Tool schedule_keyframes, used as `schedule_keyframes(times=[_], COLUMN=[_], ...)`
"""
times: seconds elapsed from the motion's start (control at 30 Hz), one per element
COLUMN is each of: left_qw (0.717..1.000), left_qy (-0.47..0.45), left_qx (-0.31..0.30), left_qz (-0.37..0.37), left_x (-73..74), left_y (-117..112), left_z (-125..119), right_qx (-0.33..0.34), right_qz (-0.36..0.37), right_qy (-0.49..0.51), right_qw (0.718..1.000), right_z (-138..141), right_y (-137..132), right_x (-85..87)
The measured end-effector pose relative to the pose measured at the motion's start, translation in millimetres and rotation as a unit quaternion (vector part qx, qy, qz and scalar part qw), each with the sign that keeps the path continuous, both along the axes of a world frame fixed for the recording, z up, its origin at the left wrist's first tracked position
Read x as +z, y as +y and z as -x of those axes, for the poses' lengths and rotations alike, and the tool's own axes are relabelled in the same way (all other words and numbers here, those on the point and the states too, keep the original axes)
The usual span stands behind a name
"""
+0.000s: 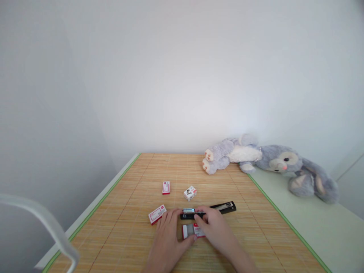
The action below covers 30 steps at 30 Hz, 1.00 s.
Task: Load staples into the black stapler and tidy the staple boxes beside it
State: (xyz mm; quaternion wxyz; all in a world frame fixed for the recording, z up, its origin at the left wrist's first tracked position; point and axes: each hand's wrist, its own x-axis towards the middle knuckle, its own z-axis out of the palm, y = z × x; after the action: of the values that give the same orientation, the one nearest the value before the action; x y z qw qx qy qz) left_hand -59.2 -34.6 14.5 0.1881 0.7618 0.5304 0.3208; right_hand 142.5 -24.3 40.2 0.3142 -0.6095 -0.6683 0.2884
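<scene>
A black stapler (187, 217) lies swung open on the bamboo mat, its other arm (227, 206) stretching up to the right. Along its left part shows a shiny silvery strip (189, 210). My right hand (214, 225) grips the stapler's middle between thumb and fingers. My left hand (167, 239) has its index fingertip at the stapler's left end, thumb stretched apart beside a small red-and-white box (187, 230). That box has a grey inner part showing and is partly covered by my right hand. Left of my left fingers lies a flat red-and-white box (157, 214).
Farther back on the bamboo mat (131, 212) are a smaller red-and-white box (166, 187) and a white box with a dark printed picture (190, 193). A grey plush rabbit (244, 153) lies at the back right. A white curved bar (48, 220) rises at the left.
</scene>
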Motion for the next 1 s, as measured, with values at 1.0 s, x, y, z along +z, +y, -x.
schedule_keyframes(times=[1.0], left_qw=[0.997], left_qy=[-0.02], left_qx=[-0.069], left_qz=[0.041], left_x=[28.0], left_y=[-6], left_z=[6], right_qx=[0.147], right_qz=[-0.024], right_qy=[-0.214], right_qw=[0.966], right_z=[9], right_y=[-5], right_x=[32.4])
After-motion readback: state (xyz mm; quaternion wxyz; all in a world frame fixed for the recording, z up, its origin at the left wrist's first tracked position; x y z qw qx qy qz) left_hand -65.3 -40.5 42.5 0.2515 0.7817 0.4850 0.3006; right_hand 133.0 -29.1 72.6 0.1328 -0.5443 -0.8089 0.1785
